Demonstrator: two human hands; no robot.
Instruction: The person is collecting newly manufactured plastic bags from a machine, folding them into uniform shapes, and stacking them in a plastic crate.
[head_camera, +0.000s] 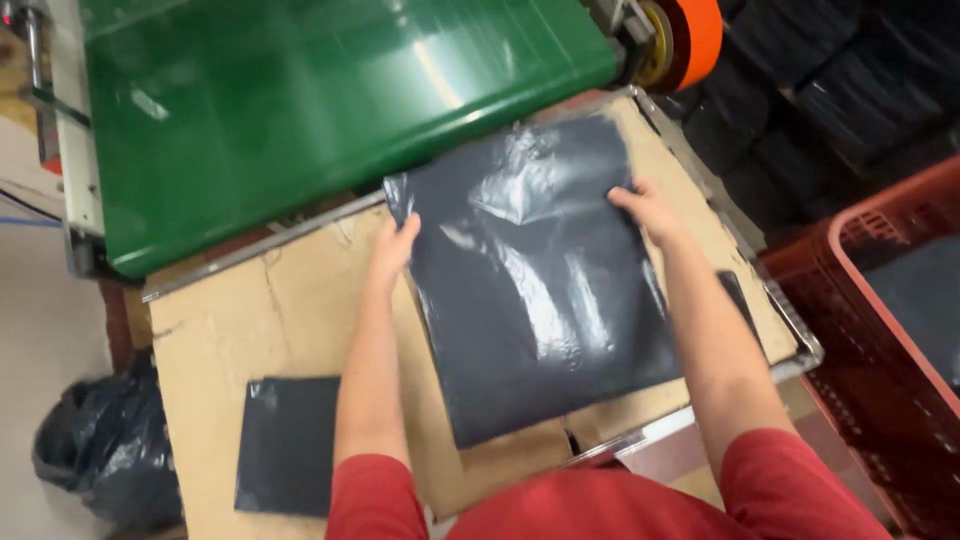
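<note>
Red sleeves (600, 500) fill the lower edge of the view, nearest the camera; both forearms extend from them over the desk (290, 310), which is covered with brown cardboard.

All positions below are given relative to the large dark grey plastic mailer bag (540, 290), which lies flat and slightly rotated at the centre of the desk.

Far left of the bag, on the floor beside the desk, sits a black plastic sack (100, 450). Left of the bag and closer to the camera, a smaller dark grey bag (290, 445) lies flat on the cardboard, well apart from the large one.

Above and left of the bag runs a green conveyor belt (330, 100); the bag's far corner lies just beside the belt's edge, and a metal rail separates belt and desk.

The left hand (393, 250) grips the bag's left edge near its far corner, fingers closed on the plastic. The left forearm lies over the cardboard between the two bags.

The right hand (648, 208) presses on the bag's right edge, fingers spread over the surface. Whether it pinches the edge cannot be determined. The right forearm covers part of the bag's right margin.

Above and right of the bag, an orange roll (690, 35) is mounted at the belt's end. Right of the bag stands a red plastic crate (850, 300), with dark bundles (850, 90) stacked behind it.
</note>
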